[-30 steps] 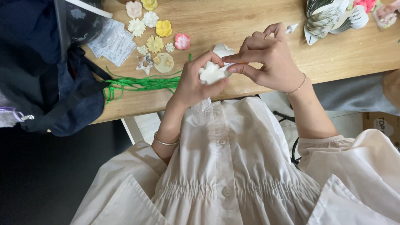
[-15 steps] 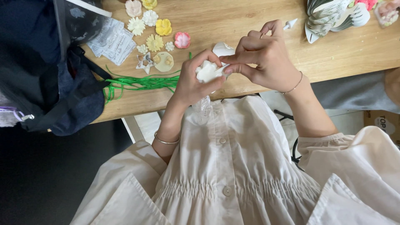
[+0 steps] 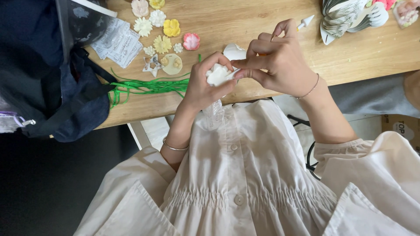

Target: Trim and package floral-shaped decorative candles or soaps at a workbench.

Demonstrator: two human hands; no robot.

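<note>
While both hands are being kept over the wooden table (image 3: 245, 26) edge as before, the small white soft flower-shaped lump (image 3: 217, 74) is being pinched between left hand (image 3: 202, 85) and right hand (image 3: 280, 59), barely shifted.

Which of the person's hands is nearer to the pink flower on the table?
Left. The left hand sits just below and right of the pink flower; the right hand is farther off to its right.

Mostly buried between left hand (image 3: 204, 85) and right hand (image 3: 280, 61): white lump (image 3: 217, 75), form unreadable. Cropped at table's (image 3: 245, 22) far edge: striped holder (image 3: 345, 17), pink flower (image 3: 140, 6).
</note>
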